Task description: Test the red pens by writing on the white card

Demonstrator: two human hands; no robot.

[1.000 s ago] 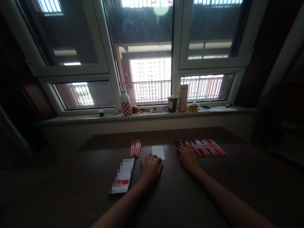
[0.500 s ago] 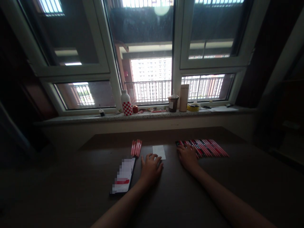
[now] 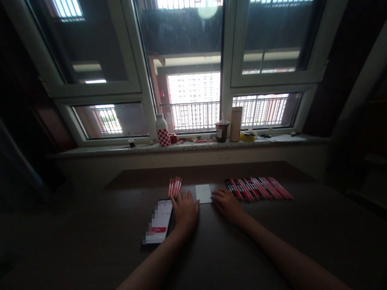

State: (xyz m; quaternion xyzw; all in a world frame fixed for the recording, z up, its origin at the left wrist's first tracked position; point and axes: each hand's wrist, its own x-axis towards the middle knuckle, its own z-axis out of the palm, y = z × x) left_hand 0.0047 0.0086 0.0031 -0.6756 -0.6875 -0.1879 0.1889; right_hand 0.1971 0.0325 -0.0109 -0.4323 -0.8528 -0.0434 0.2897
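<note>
My left hand (image 3: 185, 209) lies palm down on the table with its fingers spread, its fingertips close to a small bunch of red pencils (image 3: 175, 187). Whether it touches them I cannot tell. A phone (image 3: 160, 221) with a lit screen lies just left of that hand. Between my hands is a square white paper (image 3: 203, 193). My right hand (image 3: 229, 205) rests flat, fingers stretched toward the paper's right edge, with nothing seen in it. Beyond it, to the right, a long row of red and black pencils (image 3: 256, 189) lies side by side.
The dark table (image 3: 236, 257) stands before a window sill (image 3: 193, 146). On the sill are a red-checked white bottle (image 3: 163, 131), a dark cup (image 3: 221, 132), a tall beige flask (image 3: 236, 124) and a yellow roll (image 3: 247, 136).
My right hand has moved left, off the row of pencils to the paper's edge. My left hand has shifted left, away from the paper toward the small bunch.
</note>
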